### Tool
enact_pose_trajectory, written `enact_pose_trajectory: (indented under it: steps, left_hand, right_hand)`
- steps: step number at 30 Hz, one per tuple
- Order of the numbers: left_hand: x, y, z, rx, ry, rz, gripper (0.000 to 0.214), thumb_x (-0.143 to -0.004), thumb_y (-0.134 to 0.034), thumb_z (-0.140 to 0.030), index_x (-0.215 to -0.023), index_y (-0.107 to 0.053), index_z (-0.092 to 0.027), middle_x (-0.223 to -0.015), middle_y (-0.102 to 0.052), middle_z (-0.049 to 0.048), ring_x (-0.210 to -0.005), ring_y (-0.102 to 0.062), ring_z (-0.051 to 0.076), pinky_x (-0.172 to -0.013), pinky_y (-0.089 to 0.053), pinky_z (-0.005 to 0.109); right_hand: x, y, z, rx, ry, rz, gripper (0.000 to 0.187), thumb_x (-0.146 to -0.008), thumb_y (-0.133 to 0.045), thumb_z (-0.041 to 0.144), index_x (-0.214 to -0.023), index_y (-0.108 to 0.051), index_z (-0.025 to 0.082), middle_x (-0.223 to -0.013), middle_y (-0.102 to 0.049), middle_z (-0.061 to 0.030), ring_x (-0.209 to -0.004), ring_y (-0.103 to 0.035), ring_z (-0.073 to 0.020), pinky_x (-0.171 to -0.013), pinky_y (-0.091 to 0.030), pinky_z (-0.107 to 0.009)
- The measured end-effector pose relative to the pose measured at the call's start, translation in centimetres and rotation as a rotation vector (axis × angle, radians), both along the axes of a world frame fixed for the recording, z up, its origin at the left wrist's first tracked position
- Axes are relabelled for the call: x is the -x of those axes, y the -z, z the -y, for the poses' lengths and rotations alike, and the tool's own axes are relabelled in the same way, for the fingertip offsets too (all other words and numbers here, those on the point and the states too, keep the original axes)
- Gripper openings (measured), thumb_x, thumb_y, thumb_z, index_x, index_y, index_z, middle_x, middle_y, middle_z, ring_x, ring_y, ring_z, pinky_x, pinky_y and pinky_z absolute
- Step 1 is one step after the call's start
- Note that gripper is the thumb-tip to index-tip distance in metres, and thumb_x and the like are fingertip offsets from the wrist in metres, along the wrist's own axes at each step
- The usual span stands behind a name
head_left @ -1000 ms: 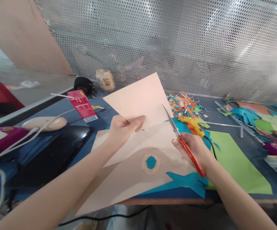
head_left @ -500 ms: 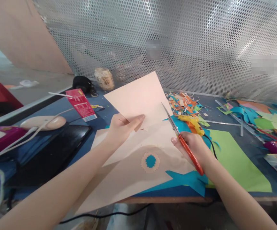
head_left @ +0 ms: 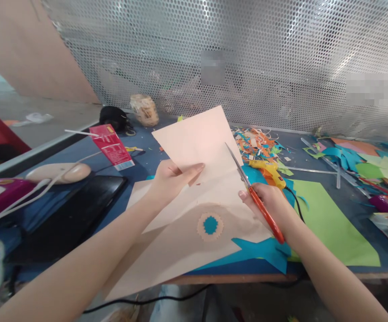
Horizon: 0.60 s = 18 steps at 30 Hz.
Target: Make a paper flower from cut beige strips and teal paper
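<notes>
The left hand (head_left: pixel 175 178) pinches a cream paper sheet (head_left: pixel 200 138); the right hand (head_left: pixel 271 201) grips red-handled metal scissors (head_left: pixel 263 211), a yellow glue gun (head_left: pixel 266 170) on the far side.

I am in what looks like a craft workshop. A perforated silver metal panel (head_left: pixel 264 53) stands along the back of my blue-topped worktable (head_left: pixel 353 208). On it lie a loose heap of small multicoloured paper scraps (head_left: pixel 256 145), a yellow plastic glue gun (head_left: pixel 266 169) and a flat lime-green paper sheet (head_left: pixel 330 226); my right hand (head_left: pixel 273 203) holds red-handled steel scissors (head_left: pixel 264 211).
</notes>
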<state>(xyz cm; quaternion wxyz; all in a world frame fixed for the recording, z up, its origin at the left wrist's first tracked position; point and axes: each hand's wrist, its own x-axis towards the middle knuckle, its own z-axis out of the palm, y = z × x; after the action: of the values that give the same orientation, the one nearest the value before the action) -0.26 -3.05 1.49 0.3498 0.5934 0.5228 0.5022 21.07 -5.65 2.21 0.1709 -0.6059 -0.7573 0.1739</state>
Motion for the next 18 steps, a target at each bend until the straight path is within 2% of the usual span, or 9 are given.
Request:
enact_pose_trajectory:
  steps: [6, 13, 18]
  left_hand:
    - [0.11, 0.26, -0.17, -0.016, 0.006, 0.001, 0.037, -0.068, -0.059, -0.036, -0.040, -0.045, -0.016, -0.042, -0.046, -0.0022, -0.043, -0.040, 0.008, -0.042, -0.031, 0.020]
    - [0.05, 0.28, -0.10, -0.088, 0.110, -0.085, 0.041, -0.071, -0.055, -0.034, -0.036, -0.042, -0.016, -0.039, -0.041, -0.0032, -0.040, -0.040, 0.007, -0.040, -0.031, 0.019]
    - [-0.16, 0.21, -0.03, -0.078, 0.101, -0.075, 0.040, -0.069, -0.056, -0.033, -0.036, -0.040, -0.016, -0.039, -0.042, -0.0033, -0.038, -0.038, 0.007, -0.038, -0.029, 0.019]
  right_hand:
    - [-0.01, 0.09, -0.02, -0.004, 0.018, 0.020, 0.048, -0.075, -0.039, 0.065, -0.054, -0.036, 0.022, -0.049, -0.040, 0.0008, -0.044, -0.035, -0.0114, -0.044, -0.026, -0.023]
    - [0.02, -0.18, 0.18, -0.007, -0.011, 0.049, 0.045, -0.077, -0.037, 0.063, -0.060, -0.040, 0.021, -0.055, -0.045, 0.0010, -0.048, -0.040, -0.0116, -0.047, -0.027, -0.023]
    - [0.04, -0.13, 0.14, -0.005, -0.010, 0.051, 0.046, -0.078, -0.036, 0.063, -0.062, -0.041, 0.021, -0.057, -0.047, 0.0012, -0.049, -0.043, -0.0115, -0.048, -0.027, -0.023]
